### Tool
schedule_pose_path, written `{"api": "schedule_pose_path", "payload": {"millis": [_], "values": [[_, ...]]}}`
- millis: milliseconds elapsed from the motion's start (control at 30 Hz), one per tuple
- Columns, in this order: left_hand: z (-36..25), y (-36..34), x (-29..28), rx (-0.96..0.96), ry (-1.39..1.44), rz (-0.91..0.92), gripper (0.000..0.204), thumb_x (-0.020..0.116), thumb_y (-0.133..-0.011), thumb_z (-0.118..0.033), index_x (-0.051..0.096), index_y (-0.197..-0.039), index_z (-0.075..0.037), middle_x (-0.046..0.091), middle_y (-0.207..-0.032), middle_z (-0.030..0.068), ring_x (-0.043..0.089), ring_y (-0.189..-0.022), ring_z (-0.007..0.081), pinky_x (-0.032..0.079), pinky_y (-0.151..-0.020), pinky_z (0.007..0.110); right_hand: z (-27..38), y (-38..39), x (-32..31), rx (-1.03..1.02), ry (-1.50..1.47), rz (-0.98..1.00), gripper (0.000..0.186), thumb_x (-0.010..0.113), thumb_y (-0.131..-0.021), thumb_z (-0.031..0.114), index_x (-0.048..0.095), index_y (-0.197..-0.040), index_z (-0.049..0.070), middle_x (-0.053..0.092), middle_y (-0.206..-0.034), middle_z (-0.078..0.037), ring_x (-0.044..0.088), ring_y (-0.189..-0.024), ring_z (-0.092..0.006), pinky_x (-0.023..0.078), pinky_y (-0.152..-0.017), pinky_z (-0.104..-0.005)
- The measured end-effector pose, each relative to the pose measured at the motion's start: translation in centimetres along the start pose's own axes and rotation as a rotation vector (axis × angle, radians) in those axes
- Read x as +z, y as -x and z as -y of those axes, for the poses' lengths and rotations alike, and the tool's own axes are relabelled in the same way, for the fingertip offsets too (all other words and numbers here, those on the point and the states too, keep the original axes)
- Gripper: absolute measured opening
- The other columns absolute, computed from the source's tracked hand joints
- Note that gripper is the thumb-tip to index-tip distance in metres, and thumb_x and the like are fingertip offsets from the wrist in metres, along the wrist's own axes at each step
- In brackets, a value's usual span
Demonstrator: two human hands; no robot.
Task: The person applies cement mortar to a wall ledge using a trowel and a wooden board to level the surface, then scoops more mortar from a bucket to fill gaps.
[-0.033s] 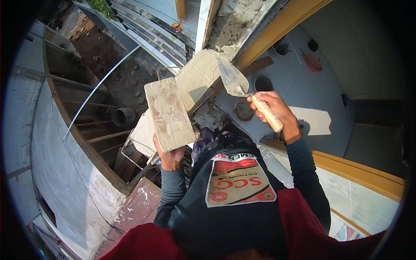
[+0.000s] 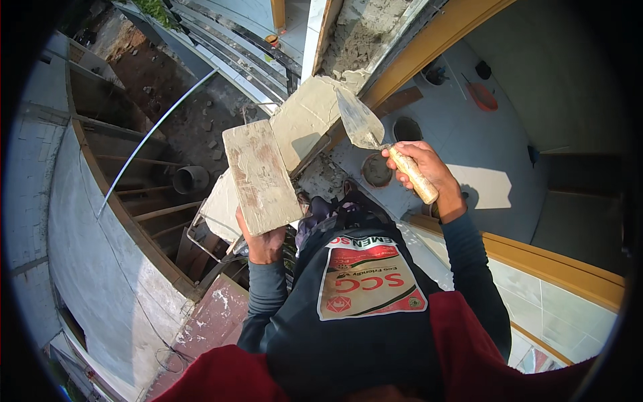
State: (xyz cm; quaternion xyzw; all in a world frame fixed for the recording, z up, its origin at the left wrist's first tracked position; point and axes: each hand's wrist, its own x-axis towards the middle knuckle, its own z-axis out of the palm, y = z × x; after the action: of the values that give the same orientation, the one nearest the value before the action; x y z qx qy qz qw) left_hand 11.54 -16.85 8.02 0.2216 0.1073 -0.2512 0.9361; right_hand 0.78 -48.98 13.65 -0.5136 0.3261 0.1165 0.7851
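Observation:
In my left hand [image 2: 265, 242] is a rectangular plastering float [image 2: 262, 177], its flat, mortar-smeared face turned up toward me. Most of those fingers and the float's grip are hidden beneath the board. My right hand [image 2: 427, 171] is wrapped around the pale, worn handle of a pointed trowel [image 2: 360, 122]. The trowel's blade carries grey smears, and its tip overlaps the edge of a ledge coated in smooth cream mortar [image 2: 305, 117]; I cannot tell whether it touches. The float partly covers this ledge, whose coated surface shows again below left of the board.
A mortar-filled trough [image 2: 365, 37] lies beyond the ledge. Right of it run an orange-brown frame [image 2: 429, 50] and a lower tiled floor with round buckets [image 2: 378, 170] and a red-orange basin [image 2: 481, 97]. At left, a drop holds beams and a pipe [image 2: 191, 179]; a pale hose [image 2: 157, 127] arches over.

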Motion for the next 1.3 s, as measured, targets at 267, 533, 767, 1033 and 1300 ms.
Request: {"api": "schedule_pose_path", "payload": {"millis": [267, 533, 767, 1033, 1300], "values": [[-0.2, 0.2, -0.7, -0.039, 0.019, -0.009, 0.037, 0.045, -0.098, -0.022, 0.052, -0.126, 0.001, 0.064, -0.115, 0.0124, 0.067, -0.099, 0.0247, 0.056, -0.085, 0.04, 0.2, 0.2, 2.7, 0.136, -0.137, 0.203, 0.035, 0.047, -0.1, 0.023, 0.058, -0.11, -0.009, 0.058, -0.082, -0.01, 0.051, -0.048, -0.01, 0.043, -0.037, -0.0215], [-0.5, 0.4, -1.1, -0.014, 0.018, -0.03, 0.036, 0.046, -0.098, -0.02, 0.052, -0.126, 0.002, 0.064, -0.115, 0.0127, 0.067, -0.099, 0.0246, 0.057, -0.084, 0.041, 2.8, -2.5, 1.9, -0.016, 0.043, 0.077, 0.035, 0.052, -0.097, 0.026, 0.059, -0.106, -0.007, 0.059, -0.079, -0.008, 0.053, -0.051, -0.0112, 0.044, -0.039, -0.024], [-0.4, 0.8, -1.5, 0.01, 0.031, -0.031, 0.037, 0.047, -0.097, -0.02, 0.051, -0.127, 0.002, 0.063, -0.116, 0.0131, 0.067, -0.097, 0.0252, 0.057, -0.084, 0.041, 1.9, -2.8, 2.0, 0.032, -0.073, 0.097, 0.034, 0.053, -0.097, 0.026, 0.058, -0.108, -0.006, 0.057, -0.079, -0.008, 0.052, -0.05, -0.0116, 0.044, -0.04, -0.0251], [-1.1, 1.1, -0.9, -0.009, 0.022, 0.038, 0.038, 0.046, -0.097, -0.021, 0.049, -0.128, 0.001, 0.062, -0.116, 0.0146, 0.067, -0.098, 0.0271, 0.057, -0.083, 0.043, 1.8, -1.8, 4.1, 0.021, -0.053, 0.175, 0.034, 0.051, -0.099, 0.026, 0.059, -0.108, -0.006, 0.058, -0.08, -0.008, 0.053, -0.05, -0.0109, 0.043, -0.037, -0.0237], [-1.0, 1.4, -2.0, 0.017, 0.072, -0.052, 0.039, 0.044, -0.098, -0.024, 0.051, -0.128, 0.0, 0.063, -0.117, 0.0124, 0.066, -0.1, 0.0256, 0.056, -0.085, 0.042, 2.9, -3.2, 2.7, -0.036, 0.03, 0.048, 0.034, 0.054, -0.097, 0.025, 0.059, -0.105, -0.007, 0.058, -0.078, -0.009, 0.053, -0.05, -0.0126, 0.043, -0.038, -0.0252]]}}
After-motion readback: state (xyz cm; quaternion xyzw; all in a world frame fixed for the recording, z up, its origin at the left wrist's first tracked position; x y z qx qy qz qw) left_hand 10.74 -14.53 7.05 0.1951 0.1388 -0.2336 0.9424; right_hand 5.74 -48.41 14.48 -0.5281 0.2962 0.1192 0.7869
